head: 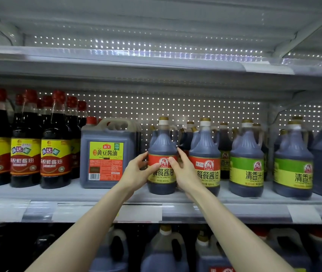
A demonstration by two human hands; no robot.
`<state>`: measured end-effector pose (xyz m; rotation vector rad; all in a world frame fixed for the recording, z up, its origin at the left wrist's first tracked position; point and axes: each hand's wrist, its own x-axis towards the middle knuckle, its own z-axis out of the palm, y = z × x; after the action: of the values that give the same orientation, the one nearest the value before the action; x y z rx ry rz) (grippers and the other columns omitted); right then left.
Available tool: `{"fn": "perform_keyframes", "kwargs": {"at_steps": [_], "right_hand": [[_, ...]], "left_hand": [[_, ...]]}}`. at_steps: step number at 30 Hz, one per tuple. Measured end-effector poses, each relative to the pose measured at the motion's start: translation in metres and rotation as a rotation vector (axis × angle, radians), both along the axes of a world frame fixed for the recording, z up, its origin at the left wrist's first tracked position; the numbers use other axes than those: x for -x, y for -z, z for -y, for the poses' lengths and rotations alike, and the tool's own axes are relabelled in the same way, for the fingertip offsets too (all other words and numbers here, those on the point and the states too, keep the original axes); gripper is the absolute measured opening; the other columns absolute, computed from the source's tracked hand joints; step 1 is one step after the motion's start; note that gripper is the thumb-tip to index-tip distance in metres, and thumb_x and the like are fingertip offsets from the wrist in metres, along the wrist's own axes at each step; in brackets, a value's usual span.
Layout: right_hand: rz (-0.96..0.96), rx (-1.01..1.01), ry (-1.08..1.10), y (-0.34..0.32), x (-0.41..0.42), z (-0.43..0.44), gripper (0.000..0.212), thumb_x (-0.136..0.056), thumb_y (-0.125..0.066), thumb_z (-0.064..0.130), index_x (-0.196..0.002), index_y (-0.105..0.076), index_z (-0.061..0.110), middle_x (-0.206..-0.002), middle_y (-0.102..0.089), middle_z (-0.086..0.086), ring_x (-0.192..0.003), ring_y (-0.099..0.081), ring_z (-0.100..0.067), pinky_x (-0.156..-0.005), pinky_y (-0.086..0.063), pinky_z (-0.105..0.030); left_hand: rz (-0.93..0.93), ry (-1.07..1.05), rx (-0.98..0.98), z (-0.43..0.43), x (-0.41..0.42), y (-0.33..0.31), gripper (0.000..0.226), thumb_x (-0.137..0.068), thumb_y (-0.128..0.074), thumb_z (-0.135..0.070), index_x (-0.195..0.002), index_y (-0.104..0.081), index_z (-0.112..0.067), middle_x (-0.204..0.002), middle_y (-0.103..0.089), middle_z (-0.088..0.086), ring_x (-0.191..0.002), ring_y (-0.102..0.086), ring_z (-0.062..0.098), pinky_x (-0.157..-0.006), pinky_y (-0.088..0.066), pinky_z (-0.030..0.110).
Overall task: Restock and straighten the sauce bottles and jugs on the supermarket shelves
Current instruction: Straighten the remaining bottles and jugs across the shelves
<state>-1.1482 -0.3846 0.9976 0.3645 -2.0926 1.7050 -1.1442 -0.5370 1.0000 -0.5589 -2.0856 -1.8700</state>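
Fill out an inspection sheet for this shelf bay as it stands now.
Surface: middle shelf, stocked; price strips along its front edge.
Job's things: red-label bottle upright at the front; matching bottle beside it; square jug; red-capped bottles; green-label bottles.
Clutter: nothing seen.
Grippers: left hand and right hand clasp the red-label bottle from either side.
Cables: nothing seen.
Surroundings: upper shelf above; more jugs below.

Dark soy bottle (162, 158) wears a red-and-yellow label; rightward jugs (246, 163) carry green-and-yellow labels; left bottles (25, 140) have red caps.
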Motion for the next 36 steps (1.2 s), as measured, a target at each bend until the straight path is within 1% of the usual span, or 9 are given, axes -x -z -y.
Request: {"fn": "perform_keyframes", "kwargs": {"at_steps": [2, 4, 8, 13, 16, 20, 23, 29, 36], "right_hand": [[0.001, 0.002, 0.006, 0.001, 0.003, 0.001, 0.055, -0.100, -0.048, 0.032, -0.151, -0.026, 0.032, -0.145, -0.047, -0.002, -0.126, -0.051, -0.020, -0.102, -0.048, -0.046], [0.009, -0.003, 0.011, 0.002, 0.006, 0.001, 0.055, -0.100, -0.047, 0.032, -0.151, -0.025, 0.033, -0.146, -0.046, -0.002, -0.127, -0.050, -0.021, -0.102, -0.048, -0.047], [0.017, -0.032, 0.024, 0.002, 0.012, 0.003, 0.056, -0.102, -0.043, 0.034, -0.153, -0.019, 0.033, -0.147, -0.045, -0.002, -0.126, -0.050, -0.022, -0.101, -0.048, -0.045], [0.035, -0.048, 0.029, 0.003, 0.020, 0.006, 0.056, -0.104, -0.039, 0.033, -0.154, -0.014, 0.032, -0.148, -0.043, -0.003, -0.127, -0.050, -0.023, -0.101, -0.048, -0.042], [0.046, -0.035, 0.016, 0.003, 0.024, 0.007, 0.056, -0.104, -0.038, 0.033, -0.154, -0.013, 0.032, -0.148, -0.043, -0.004, -0.127, -0.050, -0.023, -0.101, -0.047, -0.041], [0.054, -0.022, 0.001, 0.003, 0.030, 0.007, 0.056, -0.104, -0.038, 0.033, -0.154, -0.013, 0.032, -0.148, -0.043, -0.004, -0.128, -0.049, -0.023, -0.103, -0.046, -0.045], [0.068, -0.020, 0.003, 0.004, 0.034, 0.008, 0.057, -0.103, -0.038, 0.036, -0.154, -0.013, 0.032, -0.149, -0.041, -0.004, -0.129, -0.047, -0.024, -0.104, -0.046, -0.047], [0.062, -0.021, -0.006, 0.006, 0.041, 0.009, 0.056, -0.103, -0.037, 0.039, -0.153, -0.014, 0.035, -0.148, -0.042, -0.004, -0.129, -0.047, -0.024, -0.104, -0.045, -0.049], [0.063, -0.023, -0.001, 0.008, 0.045, 0.010, 0.055, -0.103, -0.036, 0.040, -0.153, -0.014, 0.035, -0.150, -0.040, -0.003, -0.131, -0.045, -0.024, -0.106, -0.044, -0.048]], "left_hand": [[-0.004, -0.004, -0.007, 0.000, 0.002, 0.001, 0.056, -0.090, -0.064, -0.016, -0.142, -0.042, -0.017, -0.103, -0.061, -0.010, -0.096, -0.059, 0.007, -0.077, -0.051, 0.026], [-0.001, -0.007, -0.017, -0.001, 0.005, 0.002, 0.057, -0.090, -0.064, -0.016, -0.142, -0.041, -0.017, -0.107, -0.062, -0.006, -0.097, -0.059, 0.009, -0.082, -0.052, 0.030], [0.011, 0.004, -0.024, -0.001, 0.011, 0.002, 0.057, -0.091, -0.064, -0.016, -0.143, -0.040, -0.018, -0.102, -0.060, -0.010, -0.101, -0.061, 0.013, -0.087, -0.054, 0.036], [0.026, -0.015, -0.009, -0.001, 0.020, 0.003, 0.059, -0.091, -0.064, -0.019, -0.144, -0.039, -0.019, -0.122, -0.058, 0.002, -0.116, -0.057, 0.021, -0.097, -0.051, 0.043], [0.032, -0.018, 0.001, -0.001, 0.024, 0.003, 0.060, -0.091, -0.064, -0.019, -0.144, -0.038, -0.019, -0.127, -0.056, 0.004, -0.119, -0.055, 0.023, -0.098, -0.050, 0.045], [0.038, -0.030, 0.009, -0.001, 0.028, 0.004, 0.062, -0.091, -0.064, -0.020, -0.146, -0.035, -0.018, -0.130, -0.054, 0.005, -0.120, -0.054, 0.023, -0.098, -0.049, 0.045], [0.031, -0.046, 0.015, -0.002, 0.030, 0.003, 0.059, -0.091, -0.064, -0.020, -0.144, -0.038, -0.018, -0.126, -0.057, 0.003, -0.117, -0.056, 0.022, -0.099, -0.049, 0.046], [0.036, -0.056, 0.024, -0.002, 0.035, 0.005, 0.060, -0.090, -0.065, -0.024, -0.143, -0.039, -0.020, -0.131, -0.058, 0.006, -0.116, -0.058, 0.023, -0.098, -0.050, 0.048], [0.033, -0.039, 0.006, -0.003, 0.038, 0.005, 0.059, -0.092, -0.063, -0.020, -0.145, -0.036, -0.018, -0.128, -0.057, 0.003, -0.117, -0.057, 0.021, -0.097, -0.050, 0.041]]}}
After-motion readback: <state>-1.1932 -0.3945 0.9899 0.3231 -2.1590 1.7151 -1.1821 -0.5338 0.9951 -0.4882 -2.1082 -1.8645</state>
